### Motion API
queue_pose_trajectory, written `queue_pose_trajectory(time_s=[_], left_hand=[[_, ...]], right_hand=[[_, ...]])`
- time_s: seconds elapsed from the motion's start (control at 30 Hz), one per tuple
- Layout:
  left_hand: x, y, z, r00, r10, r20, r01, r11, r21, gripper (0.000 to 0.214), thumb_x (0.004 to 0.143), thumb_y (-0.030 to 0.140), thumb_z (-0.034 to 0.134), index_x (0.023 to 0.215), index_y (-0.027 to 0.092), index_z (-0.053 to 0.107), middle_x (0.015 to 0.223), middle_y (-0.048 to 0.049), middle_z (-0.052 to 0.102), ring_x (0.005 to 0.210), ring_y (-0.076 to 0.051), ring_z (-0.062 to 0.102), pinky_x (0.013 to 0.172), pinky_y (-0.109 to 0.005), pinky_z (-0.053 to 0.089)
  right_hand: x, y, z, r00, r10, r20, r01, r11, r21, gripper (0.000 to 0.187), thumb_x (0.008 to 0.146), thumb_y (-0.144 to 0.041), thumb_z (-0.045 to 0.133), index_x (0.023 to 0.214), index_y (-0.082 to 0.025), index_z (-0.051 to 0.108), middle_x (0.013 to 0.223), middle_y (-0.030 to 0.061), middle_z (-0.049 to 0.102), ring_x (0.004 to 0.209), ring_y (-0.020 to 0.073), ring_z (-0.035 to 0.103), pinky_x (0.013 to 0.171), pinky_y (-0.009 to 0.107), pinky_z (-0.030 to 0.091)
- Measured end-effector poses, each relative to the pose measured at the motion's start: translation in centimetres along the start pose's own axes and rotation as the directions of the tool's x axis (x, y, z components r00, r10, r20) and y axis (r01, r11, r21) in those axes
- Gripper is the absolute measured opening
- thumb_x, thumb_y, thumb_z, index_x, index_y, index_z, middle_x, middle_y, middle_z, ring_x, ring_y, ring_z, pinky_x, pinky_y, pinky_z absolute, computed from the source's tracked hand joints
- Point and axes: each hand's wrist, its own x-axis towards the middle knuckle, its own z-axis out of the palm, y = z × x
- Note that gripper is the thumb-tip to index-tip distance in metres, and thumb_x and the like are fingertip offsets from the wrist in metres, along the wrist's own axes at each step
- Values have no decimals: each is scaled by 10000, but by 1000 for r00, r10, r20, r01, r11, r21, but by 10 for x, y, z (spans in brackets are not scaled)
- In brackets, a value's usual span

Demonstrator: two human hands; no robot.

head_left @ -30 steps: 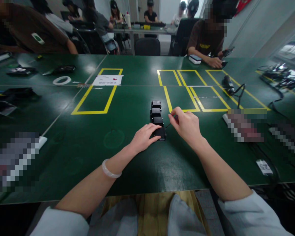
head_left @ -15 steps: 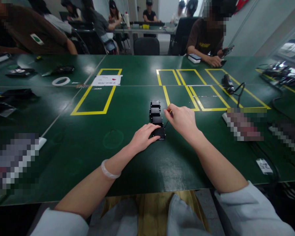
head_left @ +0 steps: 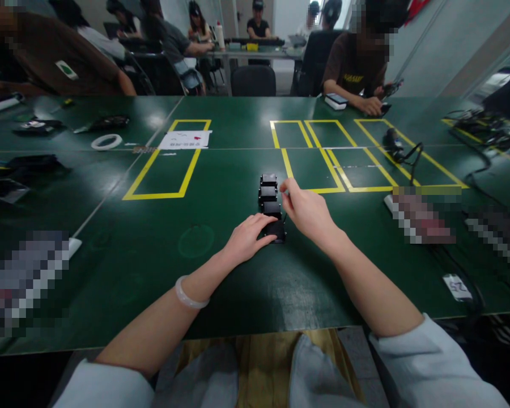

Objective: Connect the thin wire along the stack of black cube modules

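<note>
Row of four black box-shaped units [head_left: 268,194], small pale studs along sides, standing end to end at centre of frame on glossy green counter [head_left: 233,306]. Central placement presumably lets both hands reach. Left hand [head_left: 247,239]: thumb and fingers parted around nearest black unit [head_left: 276,229], clasping it, likely to steady row. Right hand [head_left: 308,208]: fingers curled close together just right of row, near thin dark strand [head_left: 285,216]; cannot tell whether strand is pinched.

a glossy green tabletop [head_left: 238,300] marked with yellow tape rectangles [head_left: 153,196] carries a short row of black blocks [head_left: 271,208], a white ring [head_left: 104,148], a printed white sheet [head_left: 185,139] and tangled dark cables [head_left: 474,129]
</note>
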Motion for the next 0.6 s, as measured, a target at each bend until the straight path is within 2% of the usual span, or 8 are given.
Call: queue_pose_trajectory(time_s=[0.17, 0.3, 0.6], left_hand=[[0, 0, 0, 1000, -2, -1, 2, 1000, -10, 381, 905, 356, 531, 1265, 231, 509, 1187, -56, 590, 1082, -234, 539, 919, -366, 447], [0, 0, 0, 1000, -1, -4, 1, 1000, -17, 375, 901, 345, 538, 1259, 236, 518, 1200, -56, 583, 1095, -234, 535, 941, -370, 441], [0, 0, 0, 1000, -9, 0, 9, 1000, -19, 376, 901, 353, 537, 1258, 235, 519, 1195, -56, 584, 1098, -235, 534, 937, -372, 444]], right_hand=[[-3, 5, 3, 999, 34, -33, -34, 999, 15, 273, 953, -318, 287, 1033, -181, 509, 683, 31, 634, 546, 124, 528, 512, 242, 225], [-4, 13, 10, 994, 27, -105, -24, 999, 32, 333, 959, -434, 295, 978, -188, 518, 708, 32, 639, 570, 128, 546, 522, 239, 234], [-4, 17, 8, 996, 49, -79, -48, 999, 12, 258, 948, -317, 305, 1024, -181, 510, 707, 35, 641, 554, 127, 528, 518, 246, 235]])
